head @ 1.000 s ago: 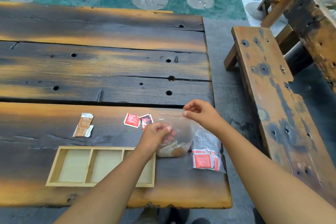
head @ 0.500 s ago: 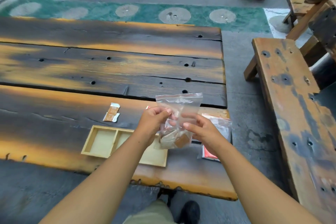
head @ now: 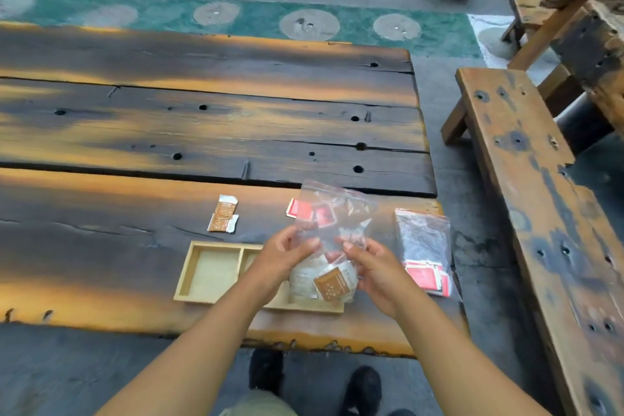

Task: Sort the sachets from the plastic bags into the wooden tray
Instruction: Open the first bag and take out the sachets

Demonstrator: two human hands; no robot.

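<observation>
I hold a clear plastic bag (head: pixel 332 213) upright above the table, my left hand (head: pixel 283 255) and my right hand (head: pixel 371 263) each pinching a side of it. Brown sachets (head: pixel 332 284) sit in its bottom. Below my hands lies the wooden tray (head: pixel 211 272) with its compartments, its right part hidden by the bag and my left arm. Two brown sachets (head: pixel 223 218) lie on the table behind the tray. Red sachets (head: pixel 299 209) lie behind the held bag, partly seen through it. A second clear bag (head: pixel 423 246) with red sachets rests to the right.
The dark plank table (head: pixel 202 132) ends close to the second bag on the right. A wooden bench (head: pixel 526 199) runs alongside that edge. More benches stand at the back. My shoes show under the table's front edge.
The bag was lifted off the table a second ago and is now held upright in both hands; my right hand came down from its top edge to its side. The view shifted back.
</observation>
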